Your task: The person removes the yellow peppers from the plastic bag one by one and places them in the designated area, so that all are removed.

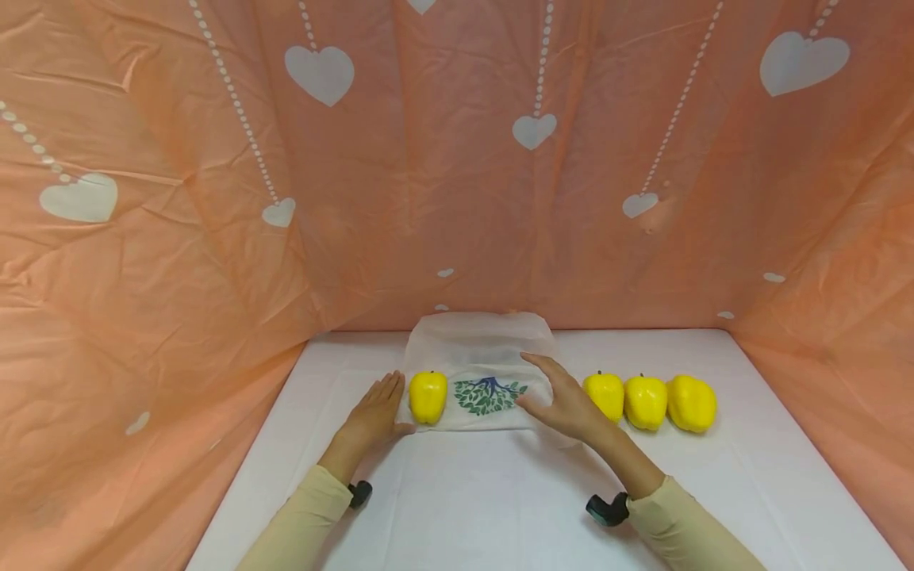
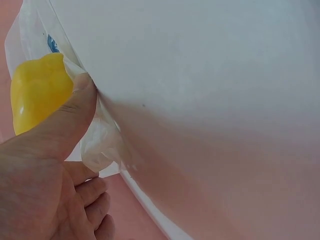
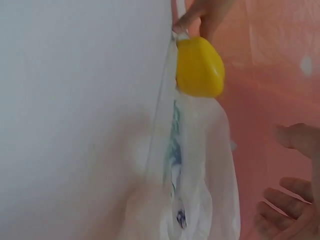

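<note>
1. on the left end of a thin white bag [image 1: 481,339] stands one yellow bell pepper [image 1: 428,398], upright, stem up, and i've got it in all three views.
2. right beside it, the left hand [image 1: 374,408]: from my distant post i read straight fingers, laid close together along the bag's left edge, with the thumb stretched out near the front corner.
3. over to my left wrist view: the thumb's tip is on the bag's edge, loose material bunches between thumb and fingers, and whether the hand touches the pepper as well, i cannot tell.
4. and now the right hand [image 1: 567,400]! it hangs over the bag's right end, thumb and fingers spread well apart, nothing held; my right wrist view shows a gap between it and the bag.
5. between the two hands i can make out the tree print [image 1: 490,396], green leaves and a blue trunk, the trunk toward the far side.
6. out to the right, three more yellow peppers [image 1: 646,403] make a neat row, and the right hand's wrist covers part of the nearest one.
7. all of it rests on a white table [image 1: 471,500]; behind, i see an orange curtain [image 1: 428,174] patterned with pale hearts, and black devices [image 1: 607,509] sit at both wrists.
</note>
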A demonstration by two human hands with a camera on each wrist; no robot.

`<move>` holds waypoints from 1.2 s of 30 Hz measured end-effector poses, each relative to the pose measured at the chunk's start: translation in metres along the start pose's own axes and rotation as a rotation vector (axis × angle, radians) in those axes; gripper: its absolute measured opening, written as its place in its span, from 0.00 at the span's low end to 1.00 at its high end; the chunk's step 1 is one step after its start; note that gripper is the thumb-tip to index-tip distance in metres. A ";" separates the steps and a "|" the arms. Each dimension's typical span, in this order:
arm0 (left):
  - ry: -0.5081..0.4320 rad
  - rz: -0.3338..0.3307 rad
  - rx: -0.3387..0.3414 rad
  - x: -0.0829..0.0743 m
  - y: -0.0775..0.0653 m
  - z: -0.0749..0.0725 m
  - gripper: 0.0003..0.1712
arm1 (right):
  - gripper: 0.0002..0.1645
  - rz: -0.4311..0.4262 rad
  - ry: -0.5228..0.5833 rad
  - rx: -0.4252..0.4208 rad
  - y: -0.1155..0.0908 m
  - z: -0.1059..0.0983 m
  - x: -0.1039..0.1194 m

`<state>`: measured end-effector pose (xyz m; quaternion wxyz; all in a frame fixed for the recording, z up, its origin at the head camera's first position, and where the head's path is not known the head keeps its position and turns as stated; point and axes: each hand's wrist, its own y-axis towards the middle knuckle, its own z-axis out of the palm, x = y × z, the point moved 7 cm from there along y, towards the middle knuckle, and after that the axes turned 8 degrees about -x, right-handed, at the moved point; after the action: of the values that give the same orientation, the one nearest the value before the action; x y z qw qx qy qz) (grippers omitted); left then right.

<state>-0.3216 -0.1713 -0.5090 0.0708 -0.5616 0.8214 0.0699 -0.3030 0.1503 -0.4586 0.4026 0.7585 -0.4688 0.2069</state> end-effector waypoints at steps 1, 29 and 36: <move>0.000 -0.001 -0.001 0.000 0.000 0.000 0.56 | 0.46 -0.004 -0.004 0.007 0.001 0.004 0.001; -0.004 -0.008 -0.001 -0.001 0.000 -0.002 0.56 | 0.49 0.003 0.028 0.144 0.022 0.079 0.024; -0.006 -0.011 -0.005 0.001 0.001 -0.001 0.56 | 0.49 -0.008 0.029 0.190 0.024 0.096 0.027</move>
<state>-0.3228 -0.1724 -0.5080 0.0724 -0.5661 0.8179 0.0734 -0.3178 0.0527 -0.4865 0.3362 0.7922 -0.4382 0.2597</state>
